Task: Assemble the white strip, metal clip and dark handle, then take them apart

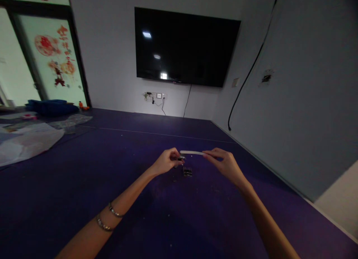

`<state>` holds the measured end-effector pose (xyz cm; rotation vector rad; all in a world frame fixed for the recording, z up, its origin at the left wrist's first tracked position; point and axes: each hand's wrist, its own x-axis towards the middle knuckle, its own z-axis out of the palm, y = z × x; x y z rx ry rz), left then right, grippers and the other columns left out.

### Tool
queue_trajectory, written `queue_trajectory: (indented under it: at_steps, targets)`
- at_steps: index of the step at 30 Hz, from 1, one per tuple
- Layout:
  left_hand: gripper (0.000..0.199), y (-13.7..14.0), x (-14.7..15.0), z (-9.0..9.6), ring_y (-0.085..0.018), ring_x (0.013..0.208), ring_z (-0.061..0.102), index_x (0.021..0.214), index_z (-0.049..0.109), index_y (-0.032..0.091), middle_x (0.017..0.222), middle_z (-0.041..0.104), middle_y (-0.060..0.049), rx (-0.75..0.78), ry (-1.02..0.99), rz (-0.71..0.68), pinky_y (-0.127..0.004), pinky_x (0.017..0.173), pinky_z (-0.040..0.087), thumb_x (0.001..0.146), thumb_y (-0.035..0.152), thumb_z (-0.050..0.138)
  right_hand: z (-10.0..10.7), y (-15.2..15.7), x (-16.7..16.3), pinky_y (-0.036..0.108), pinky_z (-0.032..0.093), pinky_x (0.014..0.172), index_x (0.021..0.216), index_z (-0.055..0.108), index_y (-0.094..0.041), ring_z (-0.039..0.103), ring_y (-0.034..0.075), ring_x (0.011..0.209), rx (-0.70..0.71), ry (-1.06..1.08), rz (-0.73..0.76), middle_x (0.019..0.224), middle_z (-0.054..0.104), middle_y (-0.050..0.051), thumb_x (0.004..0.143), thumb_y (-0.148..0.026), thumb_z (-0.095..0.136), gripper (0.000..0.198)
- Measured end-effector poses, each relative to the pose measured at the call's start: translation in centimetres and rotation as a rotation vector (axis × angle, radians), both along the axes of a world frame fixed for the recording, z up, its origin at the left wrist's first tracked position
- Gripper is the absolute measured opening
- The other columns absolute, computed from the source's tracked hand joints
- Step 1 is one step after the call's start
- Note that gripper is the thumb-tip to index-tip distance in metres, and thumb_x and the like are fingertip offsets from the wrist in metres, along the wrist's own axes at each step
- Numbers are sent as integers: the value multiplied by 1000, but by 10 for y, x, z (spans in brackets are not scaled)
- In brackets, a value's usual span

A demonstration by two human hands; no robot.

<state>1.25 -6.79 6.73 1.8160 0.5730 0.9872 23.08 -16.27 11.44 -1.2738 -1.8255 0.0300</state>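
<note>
My right hand point(222, 160) pinches the right end of a thin, whitish, slightly bent strip point(191, 152). The strip lies level between my two hands, its left end close to the fingertips of my left hand point(167, 161). The fingers of my left hand are closed on a small shiny metallic piece point(181, 158), too small to name. Whether they also touch the strip I cannot tell. Just below, on the purple floor point(156, 221), lies a small dark object with shiny edges point(187, 172). Two bracelets point(104, 223) circle my left forearm.
Crumpled plastic sheeting point(33, 141) and a dark blue cloth heap point(52, 107) lie on the left near a glass door point(53, 57). A television point(186, 46) hangs on the far wall above sockets point(159, 96). A black cable point(248, 72) hangs along the right wall.
</note>
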Motion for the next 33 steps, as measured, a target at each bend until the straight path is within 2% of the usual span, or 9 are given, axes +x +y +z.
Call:
queue_trajectory:
  at_steps: [6, 11, 16, 21, 28, 33]
  targets:
    - [24, -2, 0, 1, -12, 64, 59, 71, 48, 15, 70, 63, -1, 9, 1, -38, -25, 60, 44, 64, 20, 71, 1, -2, -3, 28, 46, 68, 93, 71, -22, 60, 16, 72, -28, -11, 44, 81, 67, 5, 81, -40, 54, 27]
    - [25, -2, 0, 1, -13, 70, 61, 69, 47, 15, 72, 63, -1, -3, -15, -13, -27, 66, 46, 64, 20, 71, 2, -3, -1, 28, 46, 66, 91, 71, -22, 60, 16, 73, -20, 0, 11, 81, 67, 6, 80, -42, 54, 28]
    - [25, -4, 0, 2, -12, 67, 60, 71, 48, 15, 70, 64, 0, 11, -10, -48, -25, 63, 45, 64, 21, 71, 4, -4, -4, 29, 47, 68, 92, 71, -23, 60, 16, 73, -37, 6, 55, 81, 67, 6, 80, -43, 54, 29]
    - [24, -6, 0, 4, -13, 72, 61, 69, 47, 15, 72, 64, -1, 6, -30, -3, -27, 67, 46, 64, 19, 71, 0, -1, 0, 28, 46, 67, 91, 71, -22, 60, 17, 74, -41, 19, 21, 81, 68, 6, 80, -42, 54, 29]
    - [24, -8, 0, 8, -13, 70, 61, 70, 47, 15, 72, 64, -1, 1, -50, -35, -27, 67, 47, 63, 17, 71, 0, -2, -4, 28, 46, 70, 92, 71, -22, 60, 16, 75, -64, 36, 69, 84, 67, 6, 80, -41, 54, 28]
    - [23, -9, 0, 9, -12, 72, 60, 69, 48, 15, 73, 63, 0, 21, -27, 3, -27, 69, 47, 64, 19, 70, -2, 2, 2, 28, 46, 67, 90, 71, -22, 61, 17, 74, -51, 61, 31, 81, 67, 6, 79, -42, 55, 28]
